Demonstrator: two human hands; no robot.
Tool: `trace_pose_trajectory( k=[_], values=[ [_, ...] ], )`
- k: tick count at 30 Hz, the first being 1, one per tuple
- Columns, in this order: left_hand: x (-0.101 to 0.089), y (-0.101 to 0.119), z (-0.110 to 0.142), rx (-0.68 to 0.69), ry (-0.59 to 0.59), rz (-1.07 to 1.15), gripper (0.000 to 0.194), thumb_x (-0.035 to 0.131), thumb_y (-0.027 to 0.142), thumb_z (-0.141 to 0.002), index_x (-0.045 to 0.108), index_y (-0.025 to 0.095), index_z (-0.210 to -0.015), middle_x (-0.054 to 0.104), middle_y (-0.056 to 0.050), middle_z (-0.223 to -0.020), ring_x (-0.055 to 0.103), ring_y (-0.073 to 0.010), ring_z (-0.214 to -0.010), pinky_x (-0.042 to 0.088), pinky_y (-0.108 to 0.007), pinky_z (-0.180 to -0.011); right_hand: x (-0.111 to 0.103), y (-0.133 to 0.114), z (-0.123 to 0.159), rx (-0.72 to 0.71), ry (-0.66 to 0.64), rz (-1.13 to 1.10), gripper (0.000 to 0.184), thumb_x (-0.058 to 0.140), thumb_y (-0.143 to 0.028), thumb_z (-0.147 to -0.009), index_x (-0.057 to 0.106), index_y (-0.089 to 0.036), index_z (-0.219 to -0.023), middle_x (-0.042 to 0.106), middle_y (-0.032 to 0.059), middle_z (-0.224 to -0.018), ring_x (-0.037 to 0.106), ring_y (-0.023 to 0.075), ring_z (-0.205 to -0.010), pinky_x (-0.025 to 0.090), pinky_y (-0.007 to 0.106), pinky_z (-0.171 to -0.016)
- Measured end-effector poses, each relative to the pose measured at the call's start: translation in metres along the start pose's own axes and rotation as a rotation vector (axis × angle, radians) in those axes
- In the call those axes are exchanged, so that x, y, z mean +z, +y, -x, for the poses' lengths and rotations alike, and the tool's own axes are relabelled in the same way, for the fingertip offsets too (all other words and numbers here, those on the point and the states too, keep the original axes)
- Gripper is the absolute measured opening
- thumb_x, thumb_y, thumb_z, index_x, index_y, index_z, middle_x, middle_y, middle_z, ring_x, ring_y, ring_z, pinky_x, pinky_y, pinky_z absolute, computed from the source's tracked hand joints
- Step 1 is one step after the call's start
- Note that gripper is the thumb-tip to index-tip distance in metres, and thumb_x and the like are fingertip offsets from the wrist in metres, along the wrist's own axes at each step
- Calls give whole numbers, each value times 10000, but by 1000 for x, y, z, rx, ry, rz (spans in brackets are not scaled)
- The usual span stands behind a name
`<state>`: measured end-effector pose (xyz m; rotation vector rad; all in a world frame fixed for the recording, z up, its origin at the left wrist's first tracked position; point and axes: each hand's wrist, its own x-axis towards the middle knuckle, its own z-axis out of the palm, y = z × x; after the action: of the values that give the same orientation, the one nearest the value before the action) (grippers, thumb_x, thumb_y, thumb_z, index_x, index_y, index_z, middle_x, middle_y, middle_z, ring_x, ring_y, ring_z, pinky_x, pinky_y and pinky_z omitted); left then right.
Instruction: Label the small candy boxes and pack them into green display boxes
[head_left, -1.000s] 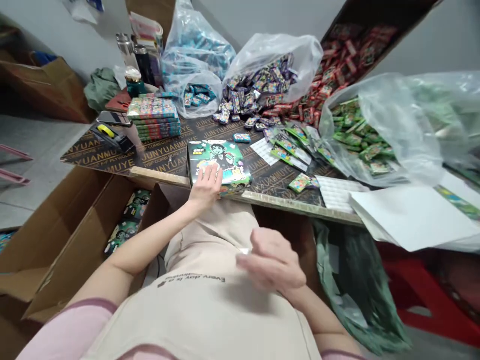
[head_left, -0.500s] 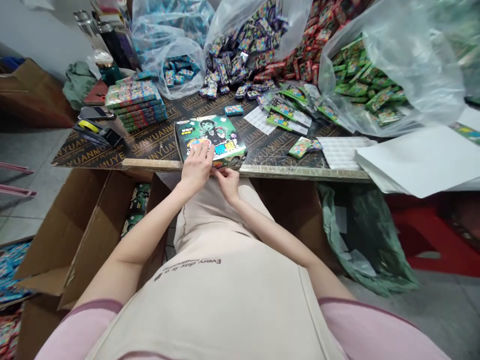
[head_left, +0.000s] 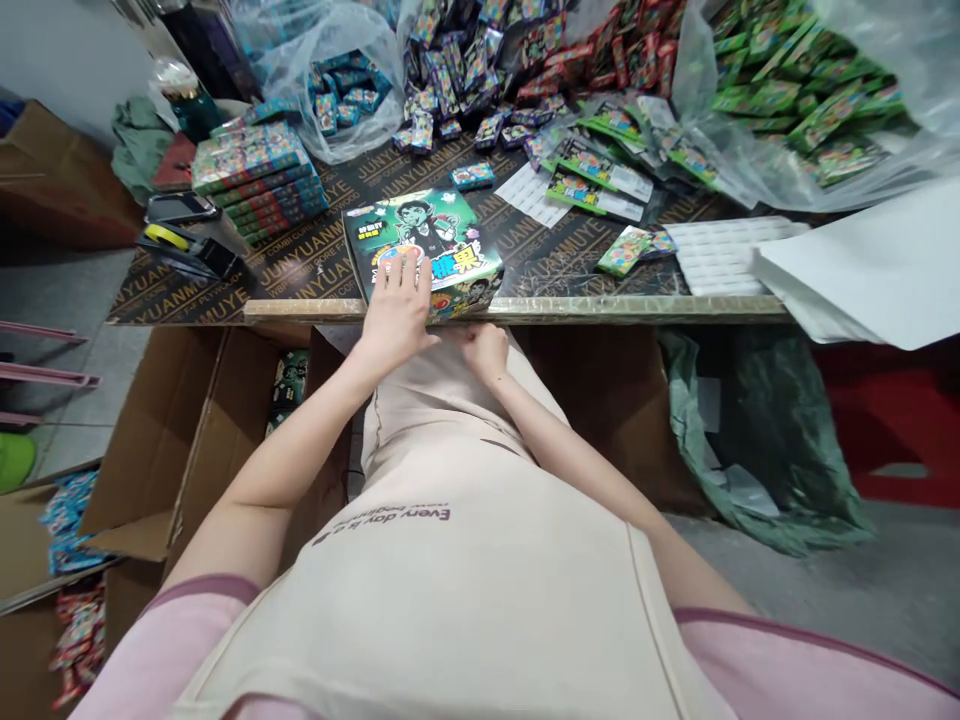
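A green and black candy box (head_left: 457, 235) with a cartoon figure on its lid lies shut at the table's front edge. My left hand (head_left: 397, 305) rests on the lid's near left part, palm down, with its fingers stretched out. Just below the box's near side, at the table edge, is my right hand (head_left: 486, 350). Its fingers are curled together against the front of the box's lower edge, and whatever they may pinch is hidden. A small blue candy packet (head_left: 472, 176) lies behind the box.
At left stand a tape dispenser (head_left: 191, 245) and a stack of flat candy boxes (head_left: 255, 180). Purple packets (head_left: 450, 75) and green packets (head_left: 810, 90) are heaped at the back. White sheets (head_left: 847, 260) lie at right. Below are an open carton (head_left: 154, 430) and a green bag (head_left: 780, 430).
My right hand has moved right along the box's near edge and its fingers have curled in. My left hand stays on the lid, its fingers a little more spread. The view has shifted.
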<state>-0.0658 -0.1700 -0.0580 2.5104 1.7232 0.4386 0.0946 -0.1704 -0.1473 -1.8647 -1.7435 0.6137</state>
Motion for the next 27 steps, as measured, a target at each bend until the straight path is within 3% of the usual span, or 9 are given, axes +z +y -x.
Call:
trace_pose_trajectory(
  k=[5, 11, 13, 16, 18, 20, 23, 25, 27],
  values=[
    [10, 13, -3, -94, 84, -106, 808, 674, 414, -798, 329, 55, -1433, 287, -262, -1513, 227, -402, -1425, 129, -591, -1153, -41, 20, 11, -163, -33, -85, 522, 604, -578, -781, 467, -186, -464, 458, -8, -450, 378, 107, -479, 271, 270, -537],
    [-1, 4, -5, -50, 86, -17, 496, 641, 311, -840, 549, 90, -1275, 498, -228, -1388, 434, -358, -1326, 334, -500, -1093, -77, 16, -28, -269, 332, -320, 478, 497, -648, -831, 613, -187, -872, 598, 57, -853, 546, 177, -792, 427, 305, -722],
    [-12, -13, -6, -14, 111, 160, 345, 620, 352, -856, 649, 135, -1123, 657, -163, -1198, 572, -304, -1190, 441, -409, -998, -75, 11, -58, -207, 257, -460, 589, 446, -704, -822, 571, -200, -1102, 598, 86, -984, 573, 198, -882, 457, 329, -741],
    [-26, -53, -7, -167, 343, 506, 333, 532, 446, -898, 687, 158, -957, 724, -72, -926, 670, -212, -954, 504, -309, -856, -65, 0, -100, 56, -96, -713, 699, 328, -750, -829, 488, -218, -1254, 623, 84, -953, 614, 207, -799, 487, 336, -636],
    [-29, -75, -5, -434, 529, 733, 390, 476, 469, -921, 665, 141, -1015, 709, -84, -1015, 645, -208, -1024, 486, -324, -909, -61, -12, -115, 184, -317, -847, 658, 369, -706, -835, 490, -225, -1267, 646, 80, -967, 633, 218, -791, 503, 349, -617],
    [-25, -84, 1, -699, 551, 963, 425, 440, 465, -936, 610, 140, -1153, 623, -119, -1250, 532, -233, -1236, 405, -383, -1038, -59, -27, -116, 224, -452, -919, 587, 513, -601, -797, 518, -228, -1250, 654, 82, -1043, 648, 238, -840, 522, 373, -645],
    [-13, -75, 18, -890, 483, 1170, 476, 477, 485, -912, 553, 174, -1264, 467, -129, -1440, 368, -260, -1387, 286, -432, -1134, -62, -52, -96, 243, -418, -900, 598, 622, -466, -705, 546, -215, -1243, 617, 113, -1198, 650, 299, -935, 536, 424, -680],
    [-7, -67, 30, -852, 525, 1354, 574, 561, 505, -855, 478, 227, -1351, 364, -81, -1519, 265, -249, -1437, 204, -408, -1179, -64, -68, -79, 184, -330, -847, 687, 658, -422, -670, 511, -234, -1314, 530, 128, -1349, 612, 343, -1060, 536, 460, -734],
    [-10, -63, 51, -783, 589, 1665, 755, 691, 454, -742, 390, 276, -1411, 366, -55, -1520, 327, -283, -1407, 263, -448, -1160, -64, -84, -61, 44, -357, -774, 789, 682, -407, -686, 398, -313, -1416, 471, 109, -1424, 562, 362, -1161, 527, 496, -796]
  ],
)
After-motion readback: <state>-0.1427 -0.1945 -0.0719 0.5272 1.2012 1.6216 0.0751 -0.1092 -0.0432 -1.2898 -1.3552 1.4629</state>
